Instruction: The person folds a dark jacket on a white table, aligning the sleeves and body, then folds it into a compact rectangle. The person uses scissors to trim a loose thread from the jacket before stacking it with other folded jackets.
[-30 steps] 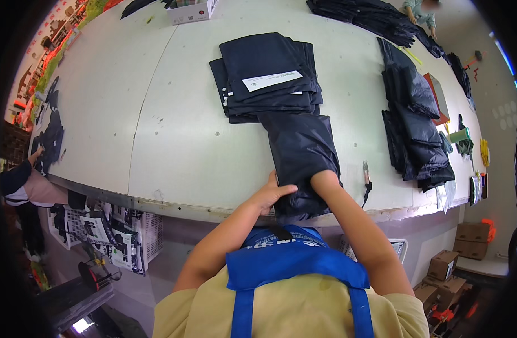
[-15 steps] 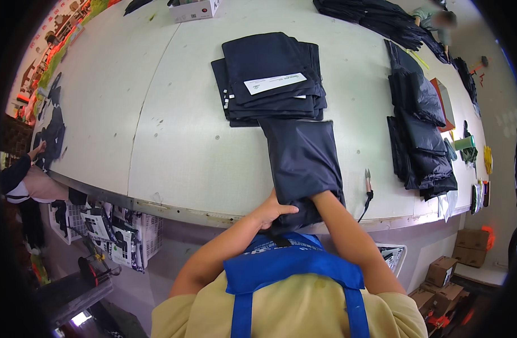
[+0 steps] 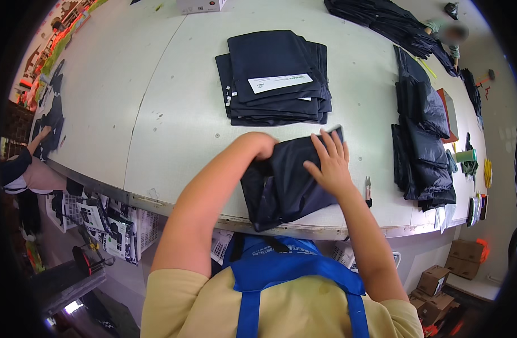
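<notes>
In front of me, at the table's near edge, lies a pouch-shaped piece of black fabric, turned askew with a fold gaping at its left side. My left hand is bent in at its upper left edge, the fingers hidden behind or inside the cloth. Spread fingers of my right hand rest flat on its upper right part. Just beyond is a stack of folded black fabric pieces with a white printed label across the top one.
Small thread snips lie right of the fabric. Farther right are piled black bundles, a green thread spool and an orange-edged box. Other people work at the far right and far left. White crates stand below the table.
The black fabric has been turned and pulled toward the near edge. My right hand has come out from under it onto its top; my left hand has moved up to its far left edge.
</notes>
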